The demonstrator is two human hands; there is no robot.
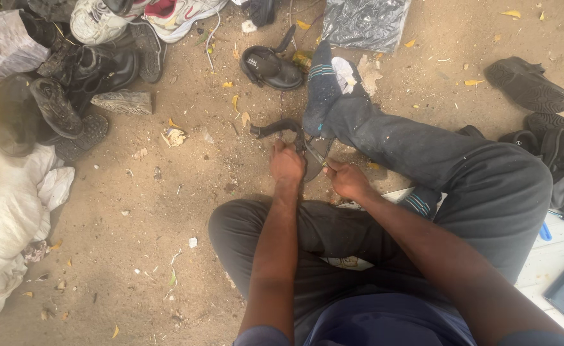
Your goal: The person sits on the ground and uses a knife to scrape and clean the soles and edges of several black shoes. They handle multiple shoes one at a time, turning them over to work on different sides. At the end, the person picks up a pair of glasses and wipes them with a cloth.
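Observation:
I sit on sandy ground with one leg stretched out, its socked foot (323, 83) pointing away. A dark sandal (310, 150) lies pressed under that foot, its curved strap (275, 127) sticking out to the left. My left hand (286, 164) grips the sandal at its near left edge. My right hand (346, 179) holds the sandal's near right side, fingers pinched around something thin that I cannot make out.
A heap of black shoes (70, 83) and white sneakers (134, 16) lies at the far left beside a white sack (6, 211). A black sandal (269, 64), a black plastic bag (365, 22) and more dark shoes (528, 83) lie around.

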